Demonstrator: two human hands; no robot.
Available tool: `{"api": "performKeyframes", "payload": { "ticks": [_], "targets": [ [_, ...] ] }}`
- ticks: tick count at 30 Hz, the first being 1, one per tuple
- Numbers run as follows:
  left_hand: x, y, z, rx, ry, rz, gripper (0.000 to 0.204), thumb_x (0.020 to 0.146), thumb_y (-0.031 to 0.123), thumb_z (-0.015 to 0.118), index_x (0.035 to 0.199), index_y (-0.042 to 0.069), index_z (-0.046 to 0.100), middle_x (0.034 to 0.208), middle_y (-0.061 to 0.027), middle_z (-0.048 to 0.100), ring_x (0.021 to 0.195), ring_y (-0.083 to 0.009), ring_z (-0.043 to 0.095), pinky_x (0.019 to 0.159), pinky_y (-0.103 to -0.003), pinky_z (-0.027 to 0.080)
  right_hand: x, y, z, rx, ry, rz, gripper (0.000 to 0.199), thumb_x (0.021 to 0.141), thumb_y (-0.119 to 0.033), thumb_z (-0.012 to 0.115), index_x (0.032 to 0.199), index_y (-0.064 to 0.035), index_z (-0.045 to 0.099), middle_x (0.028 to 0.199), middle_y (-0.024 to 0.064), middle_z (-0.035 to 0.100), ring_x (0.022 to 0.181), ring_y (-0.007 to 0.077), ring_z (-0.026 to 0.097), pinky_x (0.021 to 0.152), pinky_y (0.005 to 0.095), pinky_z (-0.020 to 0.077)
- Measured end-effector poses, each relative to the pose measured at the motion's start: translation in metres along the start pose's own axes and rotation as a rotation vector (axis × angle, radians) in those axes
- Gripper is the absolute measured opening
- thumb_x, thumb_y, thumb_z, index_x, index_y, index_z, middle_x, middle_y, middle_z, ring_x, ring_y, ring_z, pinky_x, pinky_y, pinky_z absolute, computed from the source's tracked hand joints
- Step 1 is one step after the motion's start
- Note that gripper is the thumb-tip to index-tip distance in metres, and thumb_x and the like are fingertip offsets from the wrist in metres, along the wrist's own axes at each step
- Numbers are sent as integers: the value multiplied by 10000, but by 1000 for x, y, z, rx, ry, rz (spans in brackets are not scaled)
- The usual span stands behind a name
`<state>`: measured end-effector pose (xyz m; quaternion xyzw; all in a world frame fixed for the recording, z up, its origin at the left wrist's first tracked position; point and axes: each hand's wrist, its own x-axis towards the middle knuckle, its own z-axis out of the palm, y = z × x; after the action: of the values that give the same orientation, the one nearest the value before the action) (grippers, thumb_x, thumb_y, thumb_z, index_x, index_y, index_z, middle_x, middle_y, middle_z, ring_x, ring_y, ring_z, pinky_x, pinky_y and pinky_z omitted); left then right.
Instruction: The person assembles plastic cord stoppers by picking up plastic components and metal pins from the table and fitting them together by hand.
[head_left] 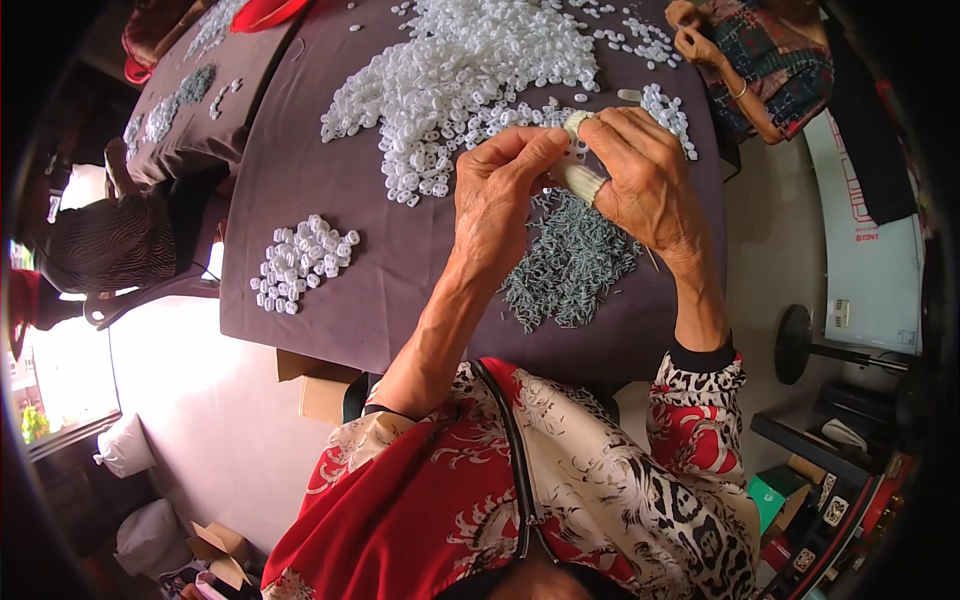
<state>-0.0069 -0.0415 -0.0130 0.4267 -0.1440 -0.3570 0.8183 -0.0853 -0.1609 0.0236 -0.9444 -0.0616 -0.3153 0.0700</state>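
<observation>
The largest thing I have before me is the table (375, 300), covered in a dark purplish cloth that probably stops small parts from rolling. Its far side carries a broad heap of white pieces (470, 75), pushed well forward, I judge, so that the near side is free for handwork. Beyond the right hand, a co-worker's hands (690, 38) meet at the table's far right edge.

Next in size is the pile of grey pins (565, 275), right under the wrists, which I take to be for a short reach. A smaller cluster of white pieces (300, 262) lies to the left, well apart from the big heap, perhaps so the two don't mix.

The person's two hands are raised above the pins and brought together, fingertips nearly touching. The right hand (640, 165) has pale finger covers (583, 183) on thumb and forefinger, likely for padding or grip, and pinches a small white piece (578, 150) between them. The left hand (505, 180) meets it from the other side, thumb pressed to forefinger; whether anything sits between those tips I cannot tell.
</observation>
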Motion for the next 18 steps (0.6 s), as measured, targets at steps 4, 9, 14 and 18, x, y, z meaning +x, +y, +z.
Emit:
{"api": "performKeyframes", "payload": {
  "ticks": [4, 9, 14, 18],
  "targets": [
    [-3, 0, 1, 1, 14, 16, 165, 795, 143, 612, 808, -21, 624, 716, -44, 603, 639, -93, 545, 608, -226, 449, 0, 3, 0, -8, 18, -22, 221, 586, 16, 582, 796, 0, 515, 704, 95, 512, 692, 255, 547, 627, 356, 444],
    [-3, -1, 0, 2, 24, 18, 163, 795, 135, 607, 808, -27, 622, 713, -45, 602, 638, -94, 545, 610, -227, 450, 0, 6, 0, -2, -42, -65, 220, 581, 2, 594, 784, -3, 508, 707, 94, 508, 687, 249, 548, 628, 355, 449],
    [-4, -1, -1, 10, 9, 22, 167, 795, 140, 609, 815, -26, 623, 719, -46, 602, 648, -96, 551, 623, -228, 454, 1, 5, 0, 30, -21, -72, 218, 582, -26, 617, 771, -1, 511, 702, 96, 503, 676, 256, 547, 616, 354, 453],
    [-7, -1, 0, 19, 18, 31, 169, 793, 149, 614, 815, -18, 627, 718, -46, 602, 659, -96, 556, 636, -227, 458, 0, 7, 3, 61, 10, -103, 223, 579, -28, 616, 777, 8, 520, 709, 104, 511, 674, 262, 546, 615, 352, 455]
  ]
}}
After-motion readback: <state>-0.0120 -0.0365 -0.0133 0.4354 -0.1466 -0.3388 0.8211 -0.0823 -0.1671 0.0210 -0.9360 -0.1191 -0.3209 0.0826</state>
